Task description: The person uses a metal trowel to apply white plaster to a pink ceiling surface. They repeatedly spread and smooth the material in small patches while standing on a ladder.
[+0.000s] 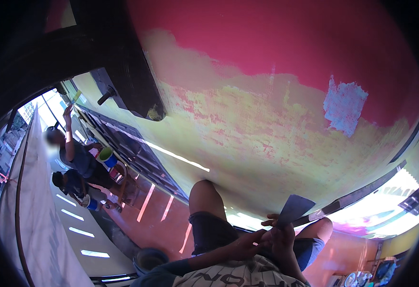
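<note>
Both hands' grip on scraper (293, 208): right hand (282, 239) clamped on handle, left hand (247, 243) prob. pinching it too, near wall (247, 129).

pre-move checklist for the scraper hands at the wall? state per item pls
1. Scraper in hand: ok, right hand grips its handle, blade pointing up.
2. Left hand placement: ok, it meets the right hand at the handle.
3. Blade touching the wall: cannot tell.
4. Grey filler patch dry: cannot tell.
5. Bucket nearby: ok, on the floor at lower left.
6. Co-workers apart: ok, far left by the door.
</note>
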A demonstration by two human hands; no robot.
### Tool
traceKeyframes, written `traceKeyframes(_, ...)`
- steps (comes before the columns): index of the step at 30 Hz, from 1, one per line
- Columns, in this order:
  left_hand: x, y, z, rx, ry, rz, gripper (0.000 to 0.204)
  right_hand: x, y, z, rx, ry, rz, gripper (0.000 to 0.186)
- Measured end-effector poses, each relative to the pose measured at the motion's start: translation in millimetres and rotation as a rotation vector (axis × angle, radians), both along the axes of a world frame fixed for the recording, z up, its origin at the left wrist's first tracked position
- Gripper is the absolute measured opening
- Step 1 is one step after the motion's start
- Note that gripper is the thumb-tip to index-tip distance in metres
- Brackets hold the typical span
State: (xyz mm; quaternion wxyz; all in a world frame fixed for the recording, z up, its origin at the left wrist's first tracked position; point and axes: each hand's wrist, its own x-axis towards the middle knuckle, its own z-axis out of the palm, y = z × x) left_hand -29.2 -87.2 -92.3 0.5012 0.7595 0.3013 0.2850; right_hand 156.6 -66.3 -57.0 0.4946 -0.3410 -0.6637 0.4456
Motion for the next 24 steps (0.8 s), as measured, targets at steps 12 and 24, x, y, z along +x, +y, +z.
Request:
traceKeyframes(12, -11, -8, 35, -0.346, -0.077, -0.035, 0.042, 17, 4, 27, 0.154, 0.047, -0.187, 0.04)
traceKeyframes(24, -4, -11, 65, -0.335, -0.35, -0.132, 0.035, 38, 30, 131, 0.921, -0.695, -0.568, 0.05)
